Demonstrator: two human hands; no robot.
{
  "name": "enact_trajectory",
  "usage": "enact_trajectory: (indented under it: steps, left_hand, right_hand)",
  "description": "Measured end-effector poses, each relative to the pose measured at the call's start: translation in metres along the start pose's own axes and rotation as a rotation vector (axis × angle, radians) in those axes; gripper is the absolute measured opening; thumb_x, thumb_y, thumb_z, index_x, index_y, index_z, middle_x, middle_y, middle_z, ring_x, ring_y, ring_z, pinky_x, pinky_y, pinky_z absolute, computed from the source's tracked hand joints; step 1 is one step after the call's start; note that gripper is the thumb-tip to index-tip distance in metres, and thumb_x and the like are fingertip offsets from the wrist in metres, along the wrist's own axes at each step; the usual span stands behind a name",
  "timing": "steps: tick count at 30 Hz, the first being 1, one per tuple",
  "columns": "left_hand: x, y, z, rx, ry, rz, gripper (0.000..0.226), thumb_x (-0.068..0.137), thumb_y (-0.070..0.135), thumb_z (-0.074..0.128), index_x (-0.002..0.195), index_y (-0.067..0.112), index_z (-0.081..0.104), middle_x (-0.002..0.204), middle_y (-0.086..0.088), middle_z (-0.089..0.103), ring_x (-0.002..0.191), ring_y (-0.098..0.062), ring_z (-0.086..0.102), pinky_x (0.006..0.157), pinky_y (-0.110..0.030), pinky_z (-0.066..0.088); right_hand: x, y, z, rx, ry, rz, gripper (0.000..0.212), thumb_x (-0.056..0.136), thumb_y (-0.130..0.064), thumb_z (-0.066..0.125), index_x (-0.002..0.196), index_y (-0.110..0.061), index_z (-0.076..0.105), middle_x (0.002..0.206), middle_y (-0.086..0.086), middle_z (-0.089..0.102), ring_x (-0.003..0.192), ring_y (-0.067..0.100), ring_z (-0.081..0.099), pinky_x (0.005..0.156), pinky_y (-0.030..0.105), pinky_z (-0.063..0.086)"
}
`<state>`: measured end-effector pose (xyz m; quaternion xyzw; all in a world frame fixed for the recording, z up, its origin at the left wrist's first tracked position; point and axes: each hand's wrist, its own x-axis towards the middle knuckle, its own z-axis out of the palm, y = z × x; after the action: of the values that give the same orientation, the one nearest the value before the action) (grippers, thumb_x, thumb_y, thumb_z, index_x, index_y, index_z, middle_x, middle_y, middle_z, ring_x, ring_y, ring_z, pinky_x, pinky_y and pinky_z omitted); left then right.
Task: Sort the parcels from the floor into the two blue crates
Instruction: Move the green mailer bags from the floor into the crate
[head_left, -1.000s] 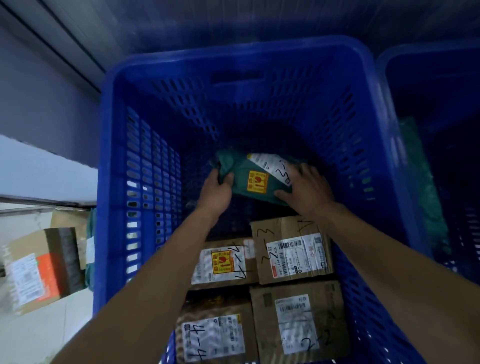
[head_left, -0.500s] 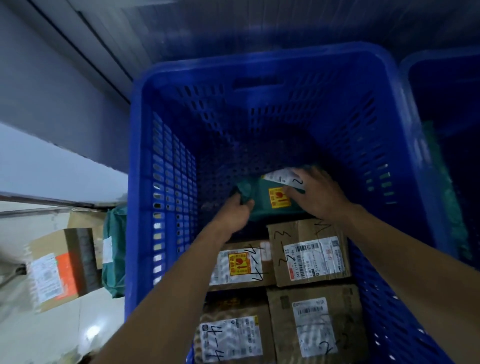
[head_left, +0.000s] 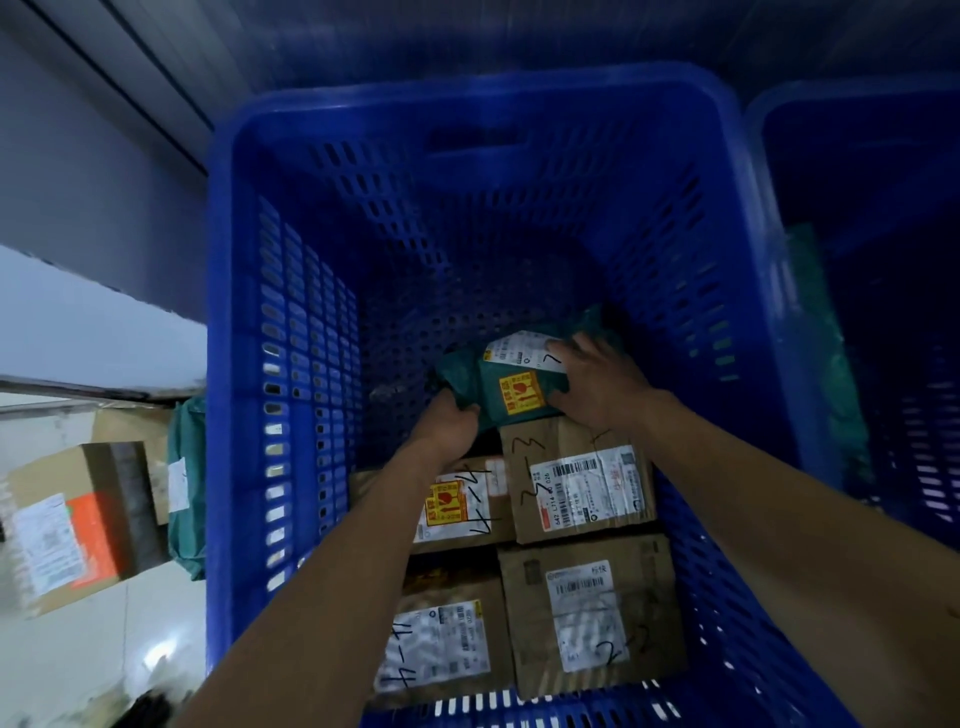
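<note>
A green soft parcel (head_left: 511, 389) with a yellow sticker and a white label lies low inside the near blue crate (head_left: 244, 322), just beyond several brown cardboard boxes (head_left: 576, 483). My left hand (head_left: 449, 423) grips its left end and my right hand (head_left: 597, 384) presses on its right side, covering part of the label. The boxes carry white labels and handwritten numbers. A second blue crate (head_left: 883, 171) stands to the right, with a green bag (head_left: 826, 364) against its inner wall.
On the floor to the left of the crate lie a cardboard box with an orange patch (head_left: 78, 525) and a green bag parcel (head_left: 184, 483). A grey wall and a ledge (head_left: 93, 322) run along the left and the back.
Both hands have carried the green parcel lower and nearer, down against the back row of boxes. The view has shifted so the crate sits further right.
</note>
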<state>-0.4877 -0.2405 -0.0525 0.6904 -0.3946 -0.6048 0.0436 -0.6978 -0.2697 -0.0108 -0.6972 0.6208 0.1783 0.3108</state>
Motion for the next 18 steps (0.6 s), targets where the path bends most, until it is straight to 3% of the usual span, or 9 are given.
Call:
enact_trajectory:
  steps: [4, 8, 13, 15, 18]
  left_hand:
    - [-0.014, 0.009, 0.000, -0.078, 0.088, 0.068, 0.040, 0.102, 0.024, 0.044, 0.141, 0.021, 0.045, 0.134, -0.004, 0.057, 0.120, -0.023, 0.053, 0.107, -0.038, 0.042]
    - [-0.043, 0.030, -0.029, -0.095, 0.203, 0.132, 0.024, 0.104, 0.022, 0.044, 0.127, 0.017, 0.048, 0.119, -0.003, 0.058, 0.111, -0.024, 0.055, 0.090, -0.032, 0.043]
    - [-0.129, 0.055, -0.098, 0.002, 0.245, 0.241, 0.017, 0.105, 0.023, 0.045, 0.122, 0.021, 0.047, 0.110, 0.002, 0.061, 0.097, -0.016, 0.058, 0.088, -0.037, 0.048]
    - [-0.178, 0.056, -0.115, 0.090, 0.229, 0.255, 0.015, 0.105, 0.025, 0.045, 0.120, 0.022, 0.047, 0.098, 0.008, 0.060, 0.086, -0.008, 0.057, 0.074, -0.034, 0.045]
    - [-0.243, 0.045, -0.123, 0.160, 0.147, 0.197, 0.016, 0.106, 0.026, 0.043, 0.121, 0.022, 0.045, 0.093, 0.002, 0.063, 0.078, -0.017, 0.061, 0.065, -0.033, 0.045]
  right_hand:
    - [-0.009, 0.002, 0.000, 0.050, 0.079, 0.012, 0.075, 0.095, -0.043, 0.061, 0.157, -0.023, 0.025, 0.154, 0.010, 0.035, 0.138, 0.031, 0.034, 0.107, 0.045, 0.036]
    - [-0.028, -0.004, -0.007, 0.107, 0.234, 0.048, 0.069, 0.098, -0.047, 0.056, 0.156, -0.020, 0.030, 0.155, 0.013, 0.036, 0.141, 0.033, 0.032, 0.109, 0.047, 0.035]
    - [-0.082, -0.039, -0.044, 0.394, 0.456, 0.046, 0.078, 0.096, -0.055, 0.057, 0.159, -0.026, 0.022, 0.163, 0.009, 0.019, 0.144, 0.034, 0.031, 0.109, 0.051, 0.041]
    - [-0.112, -0.053, -0.050, 0.599, 0.394, 0.115, 0.089, 0.090, -0.067, 0.057, 0.160, -0.033, 0.013, 0.162, 0.005, 0.022, 0.140, 0.031, 0.039, 0.105, 0.051, 0.046]
    - [-0.160, -0.070, -0.040, 0.835, 0.248, 0.212, 0.104, 0.076, -0.086, 0.055, 0.159, -0.043, 0.008, 0.162, -0.002, 0.033, 0.141, 0.028, 0.041, 0.109, 0.052, 0.043]
